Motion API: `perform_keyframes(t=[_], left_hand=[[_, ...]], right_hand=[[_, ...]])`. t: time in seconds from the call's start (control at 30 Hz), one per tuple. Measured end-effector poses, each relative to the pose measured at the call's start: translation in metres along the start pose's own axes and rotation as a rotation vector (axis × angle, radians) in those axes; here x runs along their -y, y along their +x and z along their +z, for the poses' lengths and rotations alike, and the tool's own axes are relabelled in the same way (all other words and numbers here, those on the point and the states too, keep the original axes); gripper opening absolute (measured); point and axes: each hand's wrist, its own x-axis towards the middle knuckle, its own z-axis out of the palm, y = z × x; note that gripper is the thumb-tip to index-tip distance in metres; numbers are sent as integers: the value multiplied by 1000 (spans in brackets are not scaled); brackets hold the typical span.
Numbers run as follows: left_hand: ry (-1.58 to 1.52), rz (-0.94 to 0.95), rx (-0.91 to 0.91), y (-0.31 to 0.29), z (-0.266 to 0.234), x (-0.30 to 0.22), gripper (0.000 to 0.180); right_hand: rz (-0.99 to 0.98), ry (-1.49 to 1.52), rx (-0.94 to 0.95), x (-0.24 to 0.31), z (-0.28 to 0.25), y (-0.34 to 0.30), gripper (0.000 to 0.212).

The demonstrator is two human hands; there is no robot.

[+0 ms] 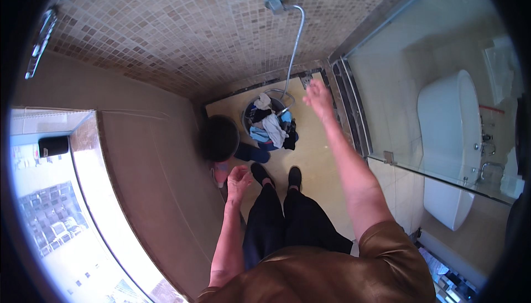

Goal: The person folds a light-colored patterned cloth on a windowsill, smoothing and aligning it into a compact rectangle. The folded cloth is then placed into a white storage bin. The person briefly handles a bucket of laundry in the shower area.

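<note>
My right hand (319, 97) is stretched forward over the floor, right of the laundry basin, its fingers loosely bent and apart with nothing seen in them. Lower and to the left, my left hand (239, 181) hangs in the air near my left shoe, fingers half curled and apart, also without anything visible in it. A round grey basin (246, 121) stands on the floor ahead of my feet, heaped with clothes (272, 126) in grey, white, light blue and black. Some of the dark cloth hangs over its near right side. Neither hand touches the clothes.
A metal shower hose (299, 37) runs from the wall fitting (274, 3) down to the basin. Left of it stand a dark bucket (220, 137), a dark blue object (253, 153) and a pink item (220, 173). A glass partition (398, 82) separates a white bathtub (449, 131); a window (72, 203) lies left.
</note>
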Motion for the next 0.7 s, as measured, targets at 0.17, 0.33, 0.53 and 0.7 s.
perform_keyframes(t=[0.17,0.33,0.53,0.7], left_hand=[[-12,-27,62,-6,44,16,25],[-40,-117,57,-2,91,25,21],[-3,-214,115,17,108,87,21],[-28,-282,129,48,105,141,21]], right_hand=[[490,33,143,-129,-26,-92,40],[570,-28,140,-235,-47,-144,36],[577,-132,120,-326,-39,-141,35],[465,-225,78,-411,-10,-92,66]])
